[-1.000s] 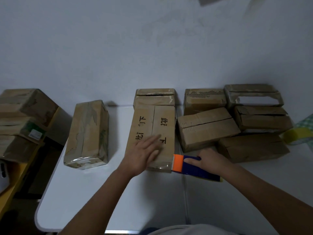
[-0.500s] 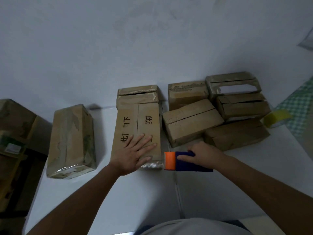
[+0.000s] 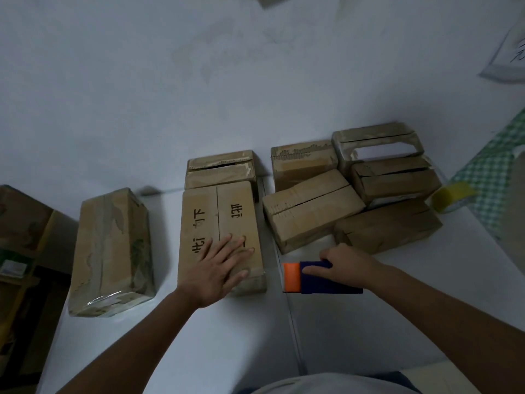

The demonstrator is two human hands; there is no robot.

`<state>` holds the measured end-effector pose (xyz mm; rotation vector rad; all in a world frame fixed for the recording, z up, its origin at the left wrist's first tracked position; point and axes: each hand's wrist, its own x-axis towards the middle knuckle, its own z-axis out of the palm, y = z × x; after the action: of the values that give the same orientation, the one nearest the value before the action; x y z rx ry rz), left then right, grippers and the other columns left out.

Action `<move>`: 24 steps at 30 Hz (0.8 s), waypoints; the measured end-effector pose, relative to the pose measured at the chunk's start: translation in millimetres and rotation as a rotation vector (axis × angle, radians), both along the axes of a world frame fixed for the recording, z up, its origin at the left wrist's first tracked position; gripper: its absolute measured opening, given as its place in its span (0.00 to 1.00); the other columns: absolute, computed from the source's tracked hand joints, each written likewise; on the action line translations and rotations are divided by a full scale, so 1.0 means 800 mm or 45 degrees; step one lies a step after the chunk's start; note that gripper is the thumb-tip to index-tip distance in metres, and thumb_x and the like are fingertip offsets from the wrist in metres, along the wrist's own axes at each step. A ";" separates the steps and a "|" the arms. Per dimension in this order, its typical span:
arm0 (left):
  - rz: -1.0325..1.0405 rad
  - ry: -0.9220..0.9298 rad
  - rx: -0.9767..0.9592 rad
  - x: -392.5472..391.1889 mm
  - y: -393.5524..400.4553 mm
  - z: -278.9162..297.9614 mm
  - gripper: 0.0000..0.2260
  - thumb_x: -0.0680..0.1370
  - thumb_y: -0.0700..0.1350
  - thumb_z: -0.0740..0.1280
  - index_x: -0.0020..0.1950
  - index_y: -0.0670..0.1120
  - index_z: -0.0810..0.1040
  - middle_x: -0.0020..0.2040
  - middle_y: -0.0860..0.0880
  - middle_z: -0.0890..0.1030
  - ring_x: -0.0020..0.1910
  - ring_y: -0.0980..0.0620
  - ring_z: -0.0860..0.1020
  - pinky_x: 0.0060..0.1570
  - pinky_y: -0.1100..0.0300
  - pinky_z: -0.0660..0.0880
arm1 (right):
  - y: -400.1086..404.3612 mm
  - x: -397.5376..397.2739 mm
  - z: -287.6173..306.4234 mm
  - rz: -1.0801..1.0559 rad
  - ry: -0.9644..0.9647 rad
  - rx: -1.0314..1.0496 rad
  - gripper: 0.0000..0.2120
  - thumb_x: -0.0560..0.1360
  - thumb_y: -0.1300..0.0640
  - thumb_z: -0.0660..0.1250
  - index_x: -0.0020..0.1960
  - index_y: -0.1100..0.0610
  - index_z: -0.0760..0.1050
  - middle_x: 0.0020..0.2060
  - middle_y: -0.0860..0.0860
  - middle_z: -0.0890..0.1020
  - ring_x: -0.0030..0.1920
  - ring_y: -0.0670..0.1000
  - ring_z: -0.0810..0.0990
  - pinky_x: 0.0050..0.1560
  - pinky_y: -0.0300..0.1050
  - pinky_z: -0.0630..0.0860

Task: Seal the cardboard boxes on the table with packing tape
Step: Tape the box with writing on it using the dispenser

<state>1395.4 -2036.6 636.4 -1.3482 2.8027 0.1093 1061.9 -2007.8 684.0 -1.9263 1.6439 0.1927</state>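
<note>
A long cardboard box (image 3: 218, 217) with black handwriting lies in the middle of the white table (image 3: 227, 336). My left hand (image 3: 220, 265) rests flat on its near end, fingers spread. Just right of that box, my right hand (image 3: 345, 264) grips a blue tape dispenser with an orange end (image 3: 292, 277), held low over the table. A box wrapped in shiny tape (image 3: 112, 251) lies to the left. Several more boxes (image 3: 309, 209) are piled at the back right; one (image 3: 375, 146) has an open gap in its top.
A yellow tape roll (image 3: 451, 196) sits at the right table edge beside green checked cloth (image 3: 488, 169). More cartons (image 3: 22, 217) are stacked off the table's left side. A white wall rises right behind the boxes.
My view has tilted and shifted, so everything sits lower and further left in the frame. The dispenser has drawn slightly away from the box's near corner. My left hand stays on the box.
</note>
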 end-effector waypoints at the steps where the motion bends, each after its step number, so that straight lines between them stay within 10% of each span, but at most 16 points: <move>1: -0.038 0.027 -0.015 -0.008 -0.006 0.007 0.24 0.83 0.64 0.47 0.73 0.56 0.69 0.76 0.52 0.66 0.78 0.48 0.58 0.77 0.46 0.50 | -0.001 0.000 0.000 0.005 0.002 0.003 0.29 0.74 0.29 0.57 0.46 0.56 0.77 0.34 0.49 0.76 0.32 0.46 0.73 0.31 0.39 0.66; 4: -0.224 0.082 -0.034 -0.041 -0.019 0.014 0.20 0.83 0.62 0.51 0.59 0.51 0.76 0.69 0.50 0.73 0.75 0.48 0.63 0.75 0.44 0.56 | -0.006 0.000 0.006 0.019 0.034 0.014 0.30 0.72 0.28 0.57 0.45 0.55 0.76 0.34 0.49 0.76 0.32 0.46 0.74 0.31 0.39 0.66; 24: -0.196 0.000 0.059 -0.045 -0.006 -0.008 0.20 0.84 0.61 0.47 0.68 0.57 0.72 0.76 0.55 0.65 0.80 0.52 0.48 0.78 0.48 0.46 | -0.003 -0.020 0.027 0.040 -0.065 0.177 0.22 0.74 0.31 0.59 0.43 0.50 0.71 0.35 0.48 0.75 0.34 0.46 0.74 0.33 0.40 0.67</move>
<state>1359.4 -2041.5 630.2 -1.1185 2.8724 0.1690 1046.0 -2009.9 705.2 -1.8380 1.5274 0.2615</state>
